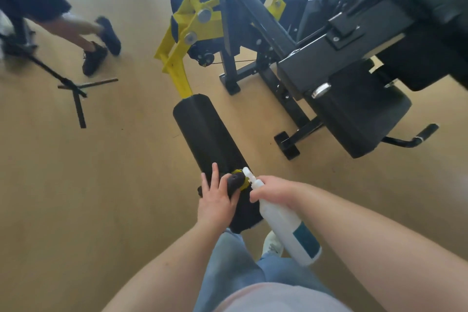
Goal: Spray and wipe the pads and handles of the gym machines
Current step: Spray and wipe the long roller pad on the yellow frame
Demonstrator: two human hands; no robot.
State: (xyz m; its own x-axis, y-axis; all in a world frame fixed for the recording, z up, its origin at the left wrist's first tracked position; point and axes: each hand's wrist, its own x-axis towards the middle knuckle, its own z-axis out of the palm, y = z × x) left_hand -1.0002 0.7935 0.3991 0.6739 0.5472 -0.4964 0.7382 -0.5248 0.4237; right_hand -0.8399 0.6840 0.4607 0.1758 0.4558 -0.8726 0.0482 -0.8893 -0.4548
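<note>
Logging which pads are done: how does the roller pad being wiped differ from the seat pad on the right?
The roller pad is a long cylinder on a yellow arm; the seat pad is broad, blocky and fixed to the black frame. The left hand presses a dark cloth at the roller's end; nothing touches the seat. Both are black.

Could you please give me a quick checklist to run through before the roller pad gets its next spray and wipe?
1. Spray bottle gripped in right hand: ok.
2. Nozzle pointing toward the roller pad: ok.
3. Dark cloth under left hand, at the pad's near end: ok.
4. Left hand out of the spray path: not ok, it sits right beside the nozzle.
5. Pad already wet: cannot tell.
6. Bystander's legs away from the pad: ok.
</note>
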